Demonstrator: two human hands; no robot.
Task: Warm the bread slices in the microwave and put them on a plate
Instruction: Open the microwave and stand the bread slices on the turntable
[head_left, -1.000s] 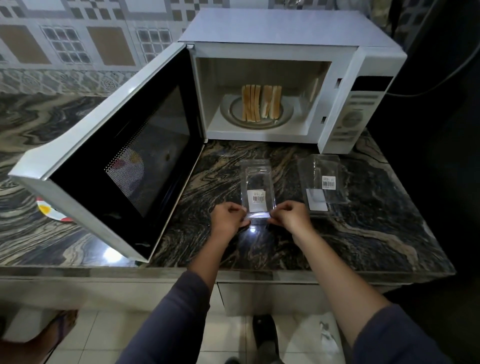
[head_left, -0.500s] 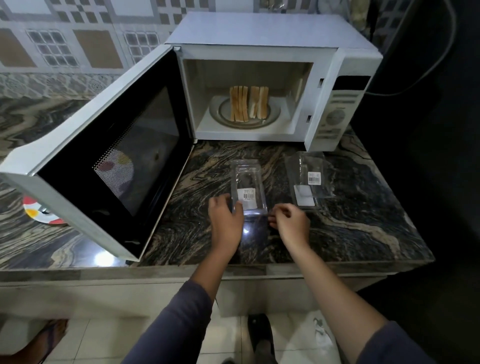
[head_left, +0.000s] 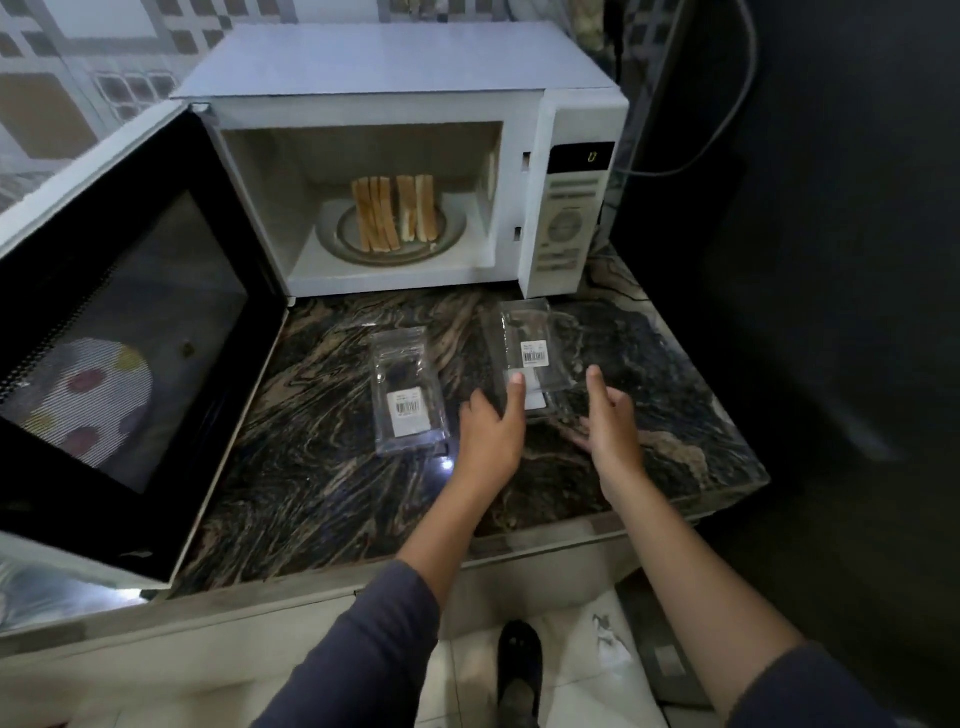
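Several bread slices (head_left: 395, 213) stand upright on the glass turntable (head_left: 452, 241) inside a white microwave (head_left: 395, 78). Its door (head_left: 119, 332) hangs wide open to the left. Through the door's mesh shows a white plate with coloured dots (head_left: 88, 400). On the marble counter lie two clear plastic packets, one at the middle (head_left: 408, 392) and one to its right (head_left: 530, 353). My left hand (head_left: 491, 431) hovers at the right packet's near-left corner, fingers apart. My right hand (head_left: 610, 421) hovers just right of that packet, fingers spread, holding nothing.
The dark marble counter (head_left: 322, 483) ends in a front edge close to me and a right edge near a dark wall. A grey cable (head_left: 727, 119) runs behind the microwave's control panel (head_left: 571, 213). Floor tiles and a dark shoe (head_left: 519, 660) show below.
Both hands have let go of the middle packet and moved right and forward to the right packet. The camera has come closer and shifted right.
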